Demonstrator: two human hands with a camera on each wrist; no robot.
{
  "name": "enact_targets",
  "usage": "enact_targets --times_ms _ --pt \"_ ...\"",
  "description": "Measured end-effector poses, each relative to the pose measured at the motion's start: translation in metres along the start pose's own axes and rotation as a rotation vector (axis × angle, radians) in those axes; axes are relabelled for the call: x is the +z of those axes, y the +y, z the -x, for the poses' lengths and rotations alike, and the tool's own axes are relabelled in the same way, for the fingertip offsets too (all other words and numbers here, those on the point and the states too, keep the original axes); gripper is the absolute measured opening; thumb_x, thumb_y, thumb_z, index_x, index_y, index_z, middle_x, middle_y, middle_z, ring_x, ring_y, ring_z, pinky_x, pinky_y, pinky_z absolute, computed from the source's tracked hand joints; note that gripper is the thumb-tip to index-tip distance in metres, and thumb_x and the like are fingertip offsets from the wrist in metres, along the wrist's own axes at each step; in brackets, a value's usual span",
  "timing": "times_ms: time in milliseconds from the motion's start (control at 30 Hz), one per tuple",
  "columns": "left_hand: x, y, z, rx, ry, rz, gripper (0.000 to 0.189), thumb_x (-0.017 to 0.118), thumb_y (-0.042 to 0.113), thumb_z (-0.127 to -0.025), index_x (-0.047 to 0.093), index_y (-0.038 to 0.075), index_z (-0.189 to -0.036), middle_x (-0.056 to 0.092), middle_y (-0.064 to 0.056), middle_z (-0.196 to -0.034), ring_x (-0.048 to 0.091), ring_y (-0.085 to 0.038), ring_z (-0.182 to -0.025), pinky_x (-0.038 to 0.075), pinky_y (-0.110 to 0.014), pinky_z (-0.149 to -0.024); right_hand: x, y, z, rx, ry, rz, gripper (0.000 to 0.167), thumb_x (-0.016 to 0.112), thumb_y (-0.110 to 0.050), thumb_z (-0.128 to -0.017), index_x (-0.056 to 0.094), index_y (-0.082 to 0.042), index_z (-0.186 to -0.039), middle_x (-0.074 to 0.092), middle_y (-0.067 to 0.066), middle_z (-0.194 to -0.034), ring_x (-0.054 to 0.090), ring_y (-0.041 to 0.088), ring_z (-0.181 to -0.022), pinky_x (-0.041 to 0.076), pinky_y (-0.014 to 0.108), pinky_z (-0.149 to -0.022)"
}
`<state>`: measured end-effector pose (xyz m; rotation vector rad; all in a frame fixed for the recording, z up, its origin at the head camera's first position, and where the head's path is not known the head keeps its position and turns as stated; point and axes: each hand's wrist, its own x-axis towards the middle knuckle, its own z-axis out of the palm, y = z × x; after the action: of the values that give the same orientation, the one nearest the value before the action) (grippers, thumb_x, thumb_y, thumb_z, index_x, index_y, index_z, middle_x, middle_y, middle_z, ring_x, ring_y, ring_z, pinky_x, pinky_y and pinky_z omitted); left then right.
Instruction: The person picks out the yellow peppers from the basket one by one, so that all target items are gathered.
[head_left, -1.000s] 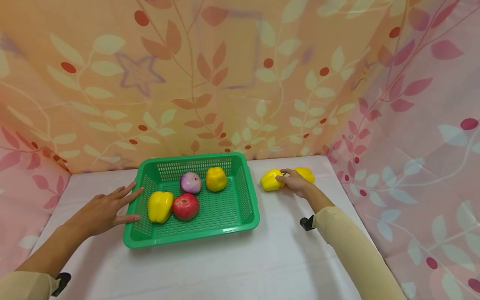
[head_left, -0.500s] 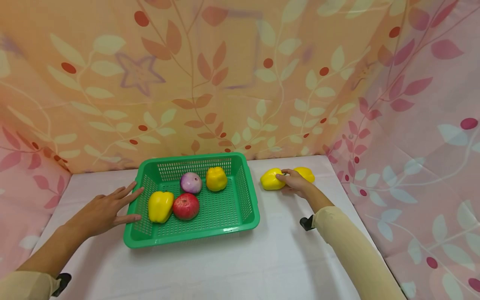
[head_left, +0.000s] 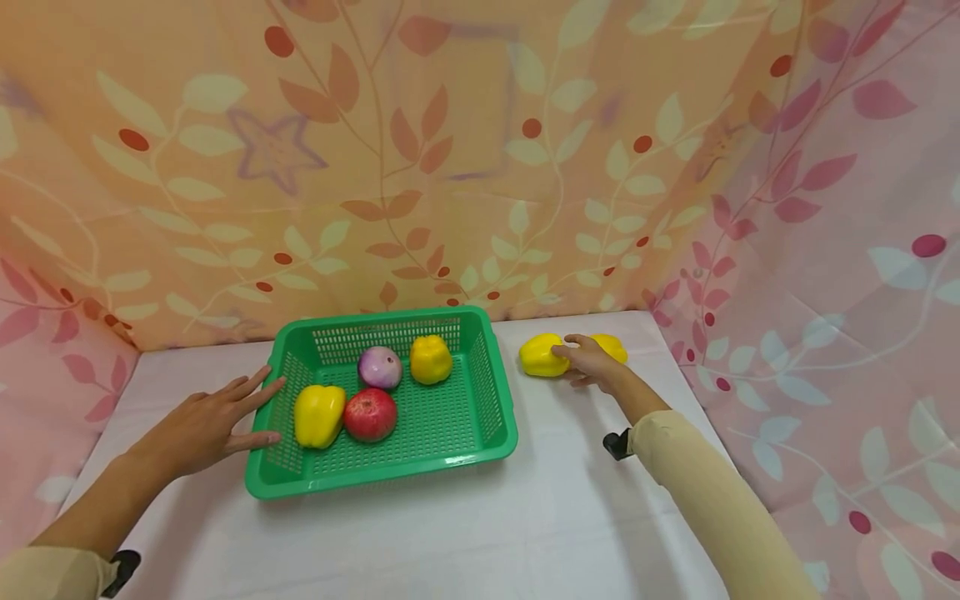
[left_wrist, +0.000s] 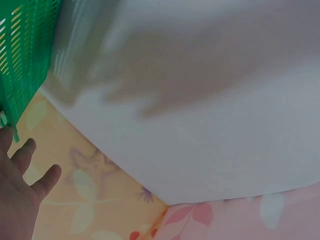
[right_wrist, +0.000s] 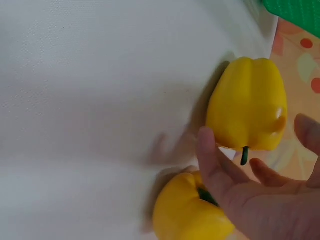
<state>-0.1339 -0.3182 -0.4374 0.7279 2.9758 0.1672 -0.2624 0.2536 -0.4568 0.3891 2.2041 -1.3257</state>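
My right hand (head_left: 588,365) is at the stem end of a yellow bell pepper (head_left: 543,356) that lies on the white cloth right of the basket. In the right wrist view its fingers are spread around the green stem (right_wrist: 244,156), gripping nothing. A second yellow bell pepper (right_wrist: 187,210) lies beside that hand, partly hidden by it in the head view. My left hand (head_left: 206,423) has its fingers spread at the left rim of the green plastic basket (head_left: 382,477). Inside the basket are two yellow bell peppers, one at left (head_left: 319,417) and one at back (head_left: 431,360).
Also in the basket are a red pomegranate (head_left: 371,415) and a round purple-and-white eggplant (head_left: 380,367). A white cloth (head_left: 420,542) covers the table. Floral curtains (head_left: 360,183) rise along its back and sides.
My right fingers have loosened from the yellow bell pepper and drawn slightly back toward its stem. The pepper has turned a little. My left hand stays at the basket rim.
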Motion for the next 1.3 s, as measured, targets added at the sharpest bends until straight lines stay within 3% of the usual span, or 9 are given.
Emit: enact_targets --times_ms 200,433,633,900,1133,1300 --pt "0.001 -0.001 0.001 0.005 0.009 -0.003 0.086 0.064 0.060 -0.089 0.037 0.012 -0.154 0.033 -0.022 -0.157 0.044 -0.049 -0.131 0.046 -0.068 -0.090 -0.001 -0.016 0.012 -0.003 0.051 0.096 0.073 0.054 -0.034 -0.101 0.017 -0.009 -0.159 0.034 0.021 -0.155 0.050 0.041 -0.124 0.052 0.045 -0.092" --pt "0.001 -0.001 0.000 0.018 0.021 -0.002 0.085 0.064 0.060 -0.088 0.038 0.011 -0.153 0.035 -0.023 -0.156 0.045 -0.049 -0.131 0.047 -0.067 -0.089 -0.006 -0.039 0.024 -0.072 0.086 0.191 0.072 0.055 -0.034 -0.100 0.021 -0.006 -0.158 0.033 0.022 -0.155 0.047 0.037 -0.115 0.048 0.052 -0.096" --pt "0.001 -0.001 0.000 0.012 0.015 -0.006 0.085 0.064 0.061 -0.088 0.039 0.011 -0.153 0.034 -0.023 -0.156 0.045 -0.049 -0.131 0.046 -0.067 -0.089 -0.003 -0.060 0.027 -0.151 0.086 0.228 0.074 0.056 -0.036 -0.099 0.022 -0.006 -0.157 0.021 0.017 -0.163 0.037 0.040 -0.135 0.045 0.055 -0.100" --pt "0.002 -0.001 0.000 -0.004 0.004 -0.010 0.086 0.063 0.062 -0.088 0.038 0.013 -0.154 0.033 -0.022 -0.157 0.044 -0.049 -0.131 0.045 -0.069 -0.090 0.019 -0.093 0.038 -0.222 0.047 0.273 0.075 0.054 -0.046 -0.098 0.024 -0.012 -0.158 0.027 0.017 -0.160 0.039 0.038 -0.135 0.041 0.057 -0.105" --pt "0.001 0.000 0.000 -0.005 0.001 0.000 0.085 0.063 0.062 -0.088 0.039 0.012 -0.153 0.033 -0.022 -0.157 0.044 -0.050 -0.131 0.045 -0.070 -0.089 0.045 -0.118 0.045 -0.344 -0.008 0.196 0.072 0.058 -0.035 -0.099 0.025 -0.008 -0.157 0.034 0.023 -0.155 0.038 0.039 -0.138 0.039 0.055 -0.109" --pt "0.001 0.000 0.000 -0.004 0.004 0.004 0.085 0.064 0.061 -0.088 0.040 0.012 -0.153 0.033 -0.022 -0.157 0.044 -0.051 -0.131 0.045 -0.070 -0.089 0.064 -0.128 0.044 -0.409 -0.053 0.181 0.071 0.061 -0.033 -0.099 0.026 -0.011 -0.157 0.035 0.020 -0.155 0.039 0.036 -0.139 0.035 0.052 -0.112"
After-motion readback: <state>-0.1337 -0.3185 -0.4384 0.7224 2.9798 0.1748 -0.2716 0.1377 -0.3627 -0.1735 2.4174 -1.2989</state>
